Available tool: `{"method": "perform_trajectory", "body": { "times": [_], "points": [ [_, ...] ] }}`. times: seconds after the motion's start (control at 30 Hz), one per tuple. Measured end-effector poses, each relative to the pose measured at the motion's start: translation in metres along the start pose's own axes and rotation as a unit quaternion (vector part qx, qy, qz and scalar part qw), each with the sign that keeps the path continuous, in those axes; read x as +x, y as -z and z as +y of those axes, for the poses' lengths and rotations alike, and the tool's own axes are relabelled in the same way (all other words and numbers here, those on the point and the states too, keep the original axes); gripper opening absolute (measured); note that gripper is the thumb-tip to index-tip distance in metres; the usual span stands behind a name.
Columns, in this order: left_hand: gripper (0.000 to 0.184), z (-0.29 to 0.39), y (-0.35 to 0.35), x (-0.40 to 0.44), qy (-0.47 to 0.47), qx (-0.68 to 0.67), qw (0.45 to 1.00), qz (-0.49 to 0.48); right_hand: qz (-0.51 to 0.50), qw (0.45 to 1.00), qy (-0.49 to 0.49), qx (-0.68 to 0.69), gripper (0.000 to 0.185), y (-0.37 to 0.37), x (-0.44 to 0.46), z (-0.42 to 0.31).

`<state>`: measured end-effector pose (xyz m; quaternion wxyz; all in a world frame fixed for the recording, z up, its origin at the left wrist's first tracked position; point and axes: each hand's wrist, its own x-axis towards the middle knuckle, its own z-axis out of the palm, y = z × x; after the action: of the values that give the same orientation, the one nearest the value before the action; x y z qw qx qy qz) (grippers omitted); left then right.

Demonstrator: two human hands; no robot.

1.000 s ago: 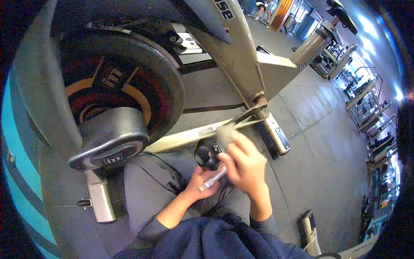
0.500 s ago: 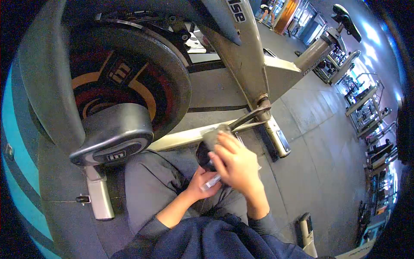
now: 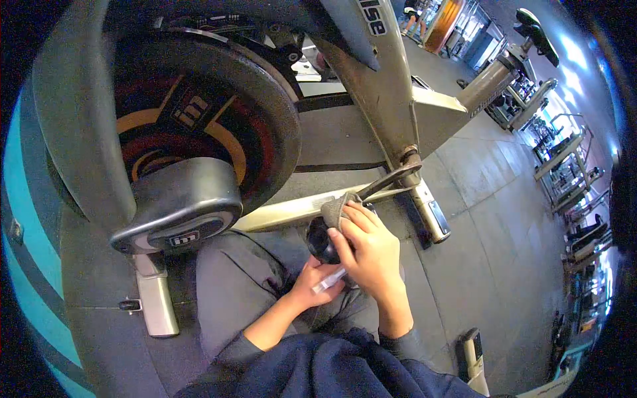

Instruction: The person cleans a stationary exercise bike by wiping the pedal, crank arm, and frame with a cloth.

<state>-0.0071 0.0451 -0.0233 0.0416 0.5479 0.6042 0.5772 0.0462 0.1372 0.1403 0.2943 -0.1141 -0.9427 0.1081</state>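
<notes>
A grey cloth [image 3: 337, 209] is gripped by my right hand [image 3: 369, 251], which presses it against the upper side of a round black part [image 3: 320, 240]. My left hand [image 3: 313, 284] is wrapped round the lower end of that part, above my lap. A narrow silver-white piece [image 3: 329, 280] sticks out across the left palm. The far side of the black part is hidden by the cloth and my right fingers. Just beyond my hands is the crank arm [image 3: 391, 178] of an exercise bike [image 3: 381, 93].
The bike's large flywheel [image 3: 265, 132] and its grey cover [image 3: 186, 199] stand at the left. A cream base bar [image 3: 282, 213] crosses in front of my knees. A metal foot [image 3: 474, 355] lies low at the right. Gym machines and a person's legs [image 3: 418, 25] show farther back.
My right hand has moved with the cloth over the black part and now rests on its upper side. The view has shifted slightly, so the bike appears farther right.
</notes>
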Motion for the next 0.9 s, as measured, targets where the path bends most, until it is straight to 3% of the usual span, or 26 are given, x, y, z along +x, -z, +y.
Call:
{"method": "perform_trajectory", "body": {
  "times": [0.1,0.13,0.17,0.3,0.4,0.47,0.63,0.7,0.9],
  "points": [
    [0.04,-0.002,0.0,-0.004,0.025,-0.044,0.999,0.006,-0.076,0.993,0.042,-0.074,0.026,0.0,-0.001,-0.004],
    [0.04,0.001,0.002,-0.003,0.029,-0.044,0.999,-0.002,-0.075,0.993,0.042,-0.075,0.026,0.001,-0.002,-0.002],
    [0.027,0.004,0.0,0.002,-0.008,-0.014,0.998,0.058,-0.083,0.992,0.061,-0.079,0.024,0.002,-0.004,-0.001],
    [0.025,-0.009,-0.006,-0.008,0.019,0.037,0.999,0.02,-0.072,0.986,0.112,-0.104,0.022,0.003,-0.022,0.003],
    [0.032,-0.016,-0.01,-0.014,0.046,-0.024,0.998,-0.018,-0.066,0.987,0.103,-0.107,0.023,0.01,-0.035,-0.009],
    [0.031,-0.016,-0.01,-0.012,0.015,-0.006,0.999,-0.035,-0.056,0.988,0.095,-0.109,0.021,0.012,-0.042,-0.015],
    [0.04,-0.011,-0.005,-0.01,0.007,0.005,1.0,-0.027,-0.053,0.988,0.049,-0.136,0.025,0.011,-0.033,-0.025],
    [0.042,0.0,0.001,-0.004,0.029,-0.066,0.997,-0.003,-0.043,0.989,0.032,-0.141,0.024,0.004,-0.021,-0.027],
    [0.035,-0.009,-0.003,-0.008,0.04,-0.065,0.997,-0.003,-0.054,0.992,0.006,-0.113,0.027,-0.008,0.003,-0.02]
  ]
}}
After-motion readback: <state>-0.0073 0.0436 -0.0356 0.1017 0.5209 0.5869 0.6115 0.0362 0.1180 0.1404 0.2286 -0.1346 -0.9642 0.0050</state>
